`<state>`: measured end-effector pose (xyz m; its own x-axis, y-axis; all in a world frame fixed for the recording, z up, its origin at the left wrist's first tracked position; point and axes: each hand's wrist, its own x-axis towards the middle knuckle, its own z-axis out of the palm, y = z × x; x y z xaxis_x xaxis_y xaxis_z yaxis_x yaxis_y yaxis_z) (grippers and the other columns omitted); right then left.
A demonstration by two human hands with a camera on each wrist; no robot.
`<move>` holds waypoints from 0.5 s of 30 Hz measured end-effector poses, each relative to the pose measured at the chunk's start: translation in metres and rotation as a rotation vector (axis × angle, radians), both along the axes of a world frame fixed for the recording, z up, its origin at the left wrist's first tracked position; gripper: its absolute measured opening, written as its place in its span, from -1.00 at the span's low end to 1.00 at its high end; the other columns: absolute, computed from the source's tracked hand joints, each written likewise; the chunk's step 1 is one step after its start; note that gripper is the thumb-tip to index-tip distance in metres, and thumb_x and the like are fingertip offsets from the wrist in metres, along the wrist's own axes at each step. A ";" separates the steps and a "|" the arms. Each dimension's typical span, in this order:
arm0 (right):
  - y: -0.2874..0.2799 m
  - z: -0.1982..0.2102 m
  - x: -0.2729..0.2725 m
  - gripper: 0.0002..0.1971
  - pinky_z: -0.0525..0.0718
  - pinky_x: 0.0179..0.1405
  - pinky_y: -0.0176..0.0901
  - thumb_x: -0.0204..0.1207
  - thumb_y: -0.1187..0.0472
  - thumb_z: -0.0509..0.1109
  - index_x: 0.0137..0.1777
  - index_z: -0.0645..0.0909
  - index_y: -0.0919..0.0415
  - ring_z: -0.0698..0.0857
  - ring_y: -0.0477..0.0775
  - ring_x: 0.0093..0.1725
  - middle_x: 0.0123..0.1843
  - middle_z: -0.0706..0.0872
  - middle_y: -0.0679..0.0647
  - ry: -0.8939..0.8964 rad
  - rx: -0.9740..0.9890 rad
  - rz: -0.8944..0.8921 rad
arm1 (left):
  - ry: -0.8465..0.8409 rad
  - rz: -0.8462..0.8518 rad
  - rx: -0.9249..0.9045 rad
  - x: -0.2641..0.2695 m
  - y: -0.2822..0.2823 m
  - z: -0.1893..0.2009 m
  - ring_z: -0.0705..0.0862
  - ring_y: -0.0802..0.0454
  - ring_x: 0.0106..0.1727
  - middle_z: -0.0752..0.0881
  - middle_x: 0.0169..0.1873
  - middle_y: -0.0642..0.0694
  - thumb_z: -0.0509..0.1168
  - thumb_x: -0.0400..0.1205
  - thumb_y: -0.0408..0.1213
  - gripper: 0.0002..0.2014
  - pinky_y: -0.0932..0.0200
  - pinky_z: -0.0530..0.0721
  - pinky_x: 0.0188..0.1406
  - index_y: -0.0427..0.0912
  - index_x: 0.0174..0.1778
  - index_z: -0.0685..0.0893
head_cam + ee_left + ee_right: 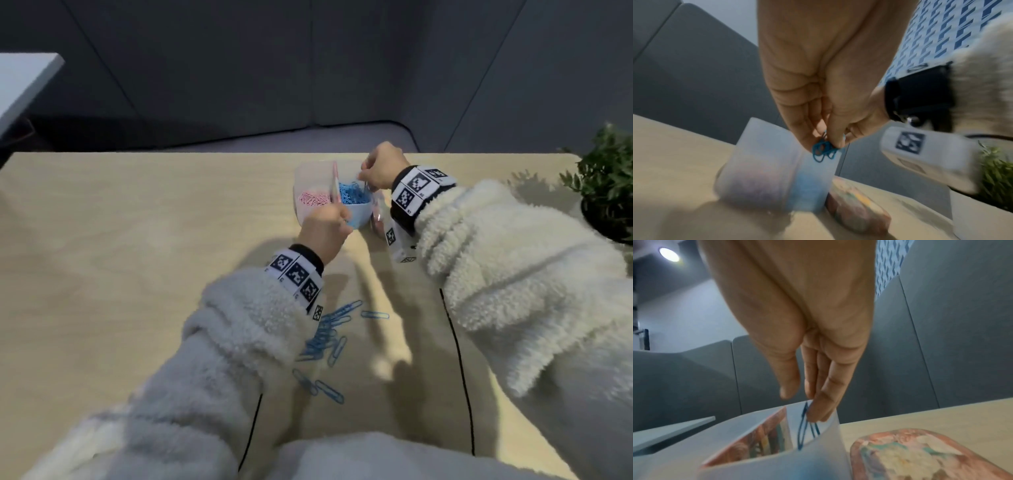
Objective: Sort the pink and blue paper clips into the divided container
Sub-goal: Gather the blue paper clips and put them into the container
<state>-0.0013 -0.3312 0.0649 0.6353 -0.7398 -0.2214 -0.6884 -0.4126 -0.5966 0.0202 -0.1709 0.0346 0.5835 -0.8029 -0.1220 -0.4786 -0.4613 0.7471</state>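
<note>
Head view: both hands, left hand (323, 229) and right hand (378, 169), pinched blue clips (823, 150) over the container (310, 178) (blue side); release seemed next.

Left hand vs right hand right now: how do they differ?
The left hand pinches a small bunch of blue paper clips; the right hand pinches what looks like just a couple. The left hand is at the near side of the divided container; the right hand is at its far right rim, fingers dipping inside. Both hold blue clips at the blue compartment.
</note>
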 end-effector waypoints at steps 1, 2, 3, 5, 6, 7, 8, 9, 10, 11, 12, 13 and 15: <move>-0.001 -0.002 -0.004 -0.84 0.69 0.18 0.16 0.47 0.30 0.39 -0.07 0.71 0.40 0.74 0.31 0.03 0.07 0.75 0.34 -0.039 -0.004 -0.012 | -0.008 0.018 -0.010 0.005 -0.011 0.005 0.55 -0.07 -0.20 0.57 -0.41 -0.09 0.25 0.51 -0.48 -0.84 0.23 0.41 -0.26 -0.32 -0.05 0.67; -0.004 -0.004 -0.009 -0.83 0.67 0.21 0.19 0.49 0.33 0.31 -0.06 0.71 0.40 0.72 0.29 0.05 0.05 0.75 0.31 -0.095 -0.001 -0.027 | -0.031 0.032 -0.016 0.010 -0.023 0.010 0.57 -0.08 -0.17 0.58 -0.38 -0.07 0.24 0.52 -0.47 -0.82 0.22 0.45 -0.21 -0.30 0.00 0.67; -0.004 -0.004 -0.015 -0.79 0.65 0.23 0.21 0.49 0.37 0.24 -0.04 0.71 0.40 0.70 0.24 0.05 0.00 0.74 0.26 -0.156 0.005 -0.045 | -0.062 0.049 -0.017 0.016 -0.034 0.013 0.61 -0.11 -0.10 0.65 -0.29 -0.11 0.25 0.54 -0.45 -0.80 0.16 0.52 -0.10 -0.28 0.05 0.67; -0.001 -0.002 -0.033 -0.74 0.67 0.20 0.23 0.46 0.42 0.18 -0.02 0.70 0.42 0.69 0.21 -0.03 -0.11 0.69 0.17 -0.266 0.011 -0.082 | -0.136 0.072 -0.009 0.026 -0.053 0.016 0.66 -0.17 0.07 0.75 -0.03 -0.20 0.25 0.57 -0.43 -0.78 0.10 0.56 0.08 -0.23 0.10 0.68; 0.004 0.001 -0.043 -0.75 0.71 0.14 0.20 0.47 0.43 0.18 -0.03 0.70 0.41 0.72 0.25 -0.07 -0.13 0.69 0.17 -0.302 0.015 -0.093 | -0.175 0.073 0.002 0.028 -0.061 0.016 0.67 -0.20 0.12 0.76 0.04 -0.23 0.25 0.58 -0.43 -0.80 0.06 0.57 0.11 -0.21 0.06 0.69; 0.010 0.002 -0.054 -0.76 0.74 0.08 0.16 0.49 0.44 0.18 -0.05 0.70 0.39 0.74 0.27 -0.10 -0.13 0.71 0.19 -0.320 0.032 -0.096 | -0.213 0.061 0.026 0.030 -0.068 0.016 0.68 -0.24 0.14 0.76 0.05 -0.27 0.25 0.58 -0.44 -0.86 0.03 0.58 0.12 -0.18 -0.07 0.69; 0.017 0.001 -0.064 -0.78 0.76 0.02 0.13 0.51 0.44 0.19 -0.11 0.69 0.34 0.75 0.27 -0.13 -0.13 0.73 0.22 -0.331 0.057 -0.085 | -0.244 0.047 0.057 0.031 -0.073 0.014 0.68 -0.27 0.13 0.76 0.04 -0.30 0.25 0.58 -0.45 -0.86 0.00 0.59 0.10 -0.14 -0.24 0.62; 0.023 -0.002 -0.074 -0.77 0.77 -0.02 0.12 0.52 0.44 0.20 -0.20 0.67 0.27 0.74 0.26 -0.16 -0.14 0.73 0.24 -0.328 0.085 -0.071 | -0.264 0.037 0.090 0.031 -0.076 0.012 0.68 -0.30 0.12 0.75 -0.01 -0.33 0.24 0.58 -0.45 -0.76 -0.01 0.59 0.06 -0.12 -0.39 0.50; 0.030 -0.007 -0.082 -0.74 0.77 -0.03 0.14 0.53 0.43 0.21 -0.29 0.64 0.19 0.73 0.25 -0.18 -0.17 0.73 0.25 -0.321 0.114 -0.056 | -0.282 0.013 0.119 0.031 -0.078 0.009 0.68 -0.32 0.10 0.72 -0.09 -0.36 0.22 0.59 -0.46 -0.66 -0.02 0.58 -0.01 -0.12 -0.50 0.39; 0.036 -0.012 -0.089 -0.73 0.76 -0.03 0.17 0.53 0.41 0.22 -0.34 0.61 0.16 0.72 0.24 -0.19 -0.21 0.73 0.24 -0.304 0.134 -0.035 | -0.290 -0.019 0.142 0.031 -0.079 0.007 0.67 -0.35 0.08 0.69 -0.15 -0.39 0.20 0.59 -0.46 -0.63 -0.02 0.55 -0.06 -0.16 -0.54 0.34; 0.039 -0.018 -0.096 -0.74 0.75 -0.04 0.20 0.53 0.40 0.23 -0.36 0.61 0.19 0.72 0.24 -0.21 -0.25 0.73 0.24 -0.276 0.142 -0.003 | -0.290 -0.046 0.149 0.030 -0.079 0.006 0.65 -0.36 0.07 0.68 -0.15 -0.41 0.17 0.60 -0.47 -0.68 -0.02 0.53 -0.07 -0.24 -0.51 0.41; 0.043 -0.025 -0.102 -0.75 0.76 -0.09 0.13 0.52 0.40 0.24 -0.35 0.62 0.22 0.71 0.21 -0.25 -0.31 0.73 0.19 -0.236 0.146 0.040 | -0.275 -0.064 0.144 0.029 -0.077 0.007 0.64 -0.35 0.08 0.70 -0.10 -0.40 0.14 0.62 -0.45 -0.75 -0.01 0.52 -0.04 -0.30 -0.40 0.52; 0.052 -0.039 -0.117 -0.71 0.68 -0.26 -0.26 0.52 0.41 0.26 -0.38 0.57 0.08 0.64 0.01 -0.35 -0.36 0.66 -0.01 -0.134 0.170 0.147 | -0.243 -0.095 0.069 0.026 -0.069 0.013 0.64 -0.29 0.11 0.73 0.00 -0.34 0.08 0.68 -0.37 -0.76 0.01 0.52 0.09 -0.30 -0.14 0.65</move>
